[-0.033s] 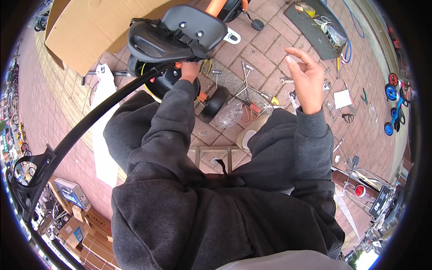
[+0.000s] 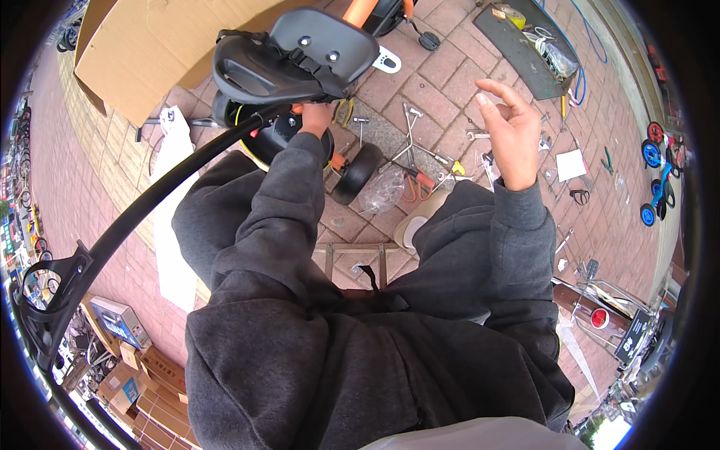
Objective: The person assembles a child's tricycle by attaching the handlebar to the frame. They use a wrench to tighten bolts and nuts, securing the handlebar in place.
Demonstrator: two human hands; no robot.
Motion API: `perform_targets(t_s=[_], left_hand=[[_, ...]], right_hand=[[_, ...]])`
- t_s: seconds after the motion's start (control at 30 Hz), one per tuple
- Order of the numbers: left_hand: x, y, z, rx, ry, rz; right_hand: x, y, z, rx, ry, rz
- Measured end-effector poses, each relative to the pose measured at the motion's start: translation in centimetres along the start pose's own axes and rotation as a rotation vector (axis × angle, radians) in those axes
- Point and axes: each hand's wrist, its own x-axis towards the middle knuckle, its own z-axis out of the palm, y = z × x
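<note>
In front of me to the left stands a child's tricycle with a black plastic seat [image 2: 324, 37] and an orange frame tube [image 2: 361, 12]. My left hand [image 2: 316, 118] reaches in under the seat's near edge, by an orange part and a round black wheel [image 2: 279, 142]. Its fingertips are hidden there. A small black rear wheel [image 2: 358, 174] sits just right of my left wrist. My right hand [image 2: 516, 139] is raised above the paving with thumb and fingers apart, holding nothing. A long curved black push bar [image 2: 169, 178] sweeps from the tricycle toward the lower left.
A big cardboard box [image 2: 150, 52] stands at the far left. Wrenches, a T-shaped socket wrench [image 2: 409, 135] and a clear plastic bag [image 2: 382, 190] lie on the bricks. A tool tray [image 2: 517, 46] is at the far right; a blue balance bike [image 2: 658, 184] stands beyond.
</note>
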Motion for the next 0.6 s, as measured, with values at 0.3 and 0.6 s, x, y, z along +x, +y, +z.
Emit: perform_targets(t_s=[0.3,0.6], left_hand=[[0.8,-1.3,0.2,-0.122,-0.268,-0.053],[-0.4,2.5,-1.8,-0.419,0.052,-0.160]], right_hand=[[0.3,-0.3,0.9,-0.050,0.009,-0.026],[3.3,4.4,6.2,-0.025,-0.246,-0.055]])
